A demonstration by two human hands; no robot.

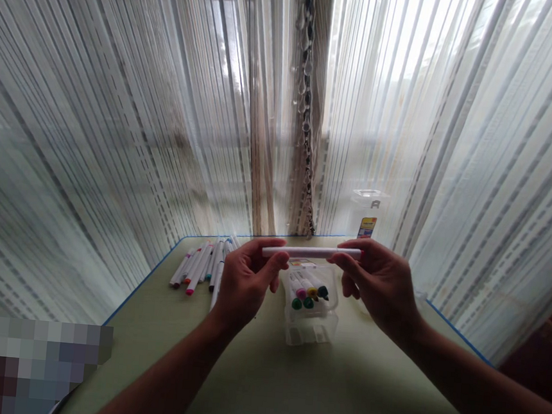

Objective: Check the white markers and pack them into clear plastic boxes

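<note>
a: and there it is, the slim white marker with a red end (313, 253), lying level between two hands above the pale green table (256, 379)!

b: how are the fingers?

a: left hand (248, 285) pinches the plain end, thumb against fingers; right hand (379, 277) grips near the red end, index finger along the top, thumb below. neither opens wider than the barrel.

b: why both ends?

a: steadiness, i'd judge; a two-ended hold keeps it from tipping.

b: and just below it in view?

a: the clear plastic case (296, 333), open, with coloured-end markers (301, 293) inside, greens, pink and yellow facing the person, perhaps so each shade reads at a glance.

b: over on the left?

a: a loose pile of white markers (198, 268), partly behind the left hand, probably within easy reach! behind the right hand stands a transparent box with a yellow label (366, 205).
</note>
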